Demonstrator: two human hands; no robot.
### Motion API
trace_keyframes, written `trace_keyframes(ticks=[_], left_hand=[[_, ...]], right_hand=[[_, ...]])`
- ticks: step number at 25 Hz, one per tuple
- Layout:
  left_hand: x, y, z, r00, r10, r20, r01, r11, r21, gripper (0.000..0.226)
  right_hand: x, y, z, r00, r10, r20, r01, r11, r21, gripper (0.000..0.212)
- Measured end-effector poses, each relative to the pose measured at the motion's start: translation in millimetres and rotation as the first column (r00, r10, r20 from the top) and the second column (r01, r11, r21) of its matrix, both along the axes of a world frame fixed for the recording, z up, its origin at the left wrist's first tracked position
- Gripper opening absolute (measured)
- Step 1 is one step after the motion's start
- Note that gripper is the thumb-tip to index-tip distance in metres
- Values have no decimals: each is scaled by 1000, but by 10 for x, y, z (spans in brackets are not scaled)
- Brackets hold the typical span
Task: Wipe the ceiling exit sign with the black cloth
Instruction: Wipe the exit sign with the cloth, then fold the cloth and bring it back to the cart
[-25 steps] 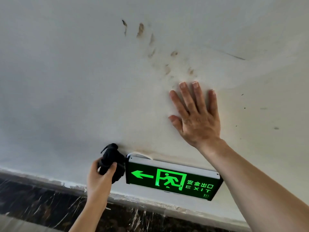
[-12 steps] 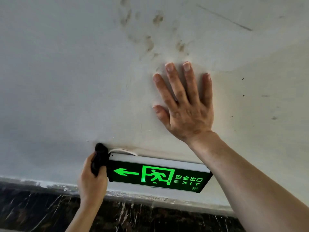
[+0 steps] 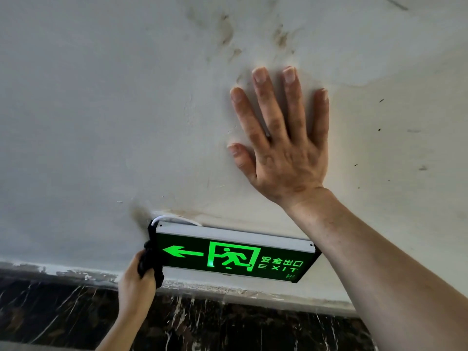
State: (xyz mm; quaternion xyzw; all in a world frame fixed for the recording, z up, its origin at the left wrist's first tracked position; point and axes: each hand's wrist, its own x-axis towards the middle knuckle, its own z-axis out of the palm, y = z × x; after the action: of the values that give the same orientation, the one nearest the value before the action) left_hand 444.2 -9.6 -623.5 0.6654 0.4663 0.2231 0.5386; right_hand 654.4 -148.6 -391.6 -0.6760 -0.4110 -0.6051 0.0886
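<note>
A lit green exit sign [image 3: 233,257] with a left arrow, a running figure and "EXIT" hangs from the white ceiling [image 3: 101,110]. My left hand [image 3: 135,285] grips a bunched black cloth [image 3: 149,264] pressed against the sign's left end, at its lower corner. My right hand [image 3: 283,143] lies flat on the ceiling above the sign, fingers spread, holding nothing; its forearm crosses in front of the sign's right end.
A white cable [image 3: 172,220] loops from the sign's top left into the ceiling. Brown smudges [image 3: 228,34] mark the ceiling beyond my right fingertips. A dark marble wall [image 3: 228,325] with a rough white plaster edge runs below the sign.
My left hand has slid the cloth down the sign's left end, from near the ceiling to the lower corner. The right hand stays flat on the ceiling.
</note>
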Motion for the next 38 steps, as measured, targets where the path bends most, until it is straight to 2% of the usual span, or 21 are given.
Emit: trace_keyframes(ticks=[4, 6, 8, 11, 15, 19, 21, 23, 24, 25, 26, 28, 30, 31, 32, 33, 35, 38], left_hand=[[0, -23, -123, 991, 27, -129, -32, 999, -39, 33], [-49, -111, -175, 977, -3, -212, -24, 992, -125, 31], [-143, -244, -194, 976, -24, -218, -28, 972, -231, 34], [-331, -357, -129, 993, 4, -115, -42, 944, -329, 41], [-517, -400, 127, 994, 82, 78, -37, 884, -466, 26], [-623, -536, 616, 944, 87, 320, 128, 793, -595, 32], [-653, -652, 916, 907, 33, 419, 244, 770, -590, 37], [-662, -767, 1186, 879, -29, 476, 323, 771, -549, 39], [-657, -815, 1292, 865, -62, 498, 357, 773, -525, 37], [-647, -860, 1387, 851, -105, 515, 395, 774, -495, 34], [-639, -901, 1483, 838, -151, 525, 431, 773, -466, 31], [-615, -967, 1631, 816, -220, 534, 484, 766, -423, 31], [-571, -1014, 1739, 796, -266, 544, 524, 753, -399, 33], [-545, -1037, 1783, 787, -287, 546, 539, 750, -384, 34], [-522, -1058, 1822, 784, -305, 540, 546, 752, -368, 36], [-506, -1085, 1872, 786, -315, 533, 547, 756, -360, 37], [-470, -1133, 1994, 790, -306, 530, 544, 750, -377, 43], [-466, -1216, 2337, 784, -247, 570, 545, 714, -440, 47]], right_hand=[[1, -4, 5, 1000, -15, 7, 15, 1000, -13, 64], [-14, -11, 16, 1000, -22, 1, 22, 1000, -16, 64], [-36, -25, 14, 1000, -16, -13, 15, 1000, -26, 63], [-67, -53, 40, 998, -4, -61, 0, 998, -65, 62], [-149, -94, 100, 982, -69, -176, 37, 984, -175, 68], [-325, -178, 193, 932, -247, -267, 153, 932, -329, 72], [-477, -264, 307, 899, -235, -369, 96, 929, -358, 71], [-652, -437, 370, 844, -148, -515, -35, 944, -329, 71], [-752, -548, 355, 789, -77, -610, -128, 949, -287, 70], [-862, -675, 302, 696, 3, -718, -231, 948, -219, 69], [-990, -822, 234, 559, 84, -825, -325, 938, -125, 66], [-1258, -1109, 62, 201, 186, -962, -425, 901, 85, 57], [-1458, -1311, -93, -150, 261, -954, -412, 861, 300, 50], [-1510, -1376, -155, -286, 300, -910, -393, 829, 397, 50], [-1533, -1421, -197, -382, 329, -864, -380, 796, 471, 52], [-1540, -1459, -204, -443, 345, -827, -370, 770, 520, 55], [-1532, -1523, -141, -488, 352, -799, -347, 761, 547, 64], [-1607, -1587, 151, -429, 320, -845, -324, 818, 475, 68]])
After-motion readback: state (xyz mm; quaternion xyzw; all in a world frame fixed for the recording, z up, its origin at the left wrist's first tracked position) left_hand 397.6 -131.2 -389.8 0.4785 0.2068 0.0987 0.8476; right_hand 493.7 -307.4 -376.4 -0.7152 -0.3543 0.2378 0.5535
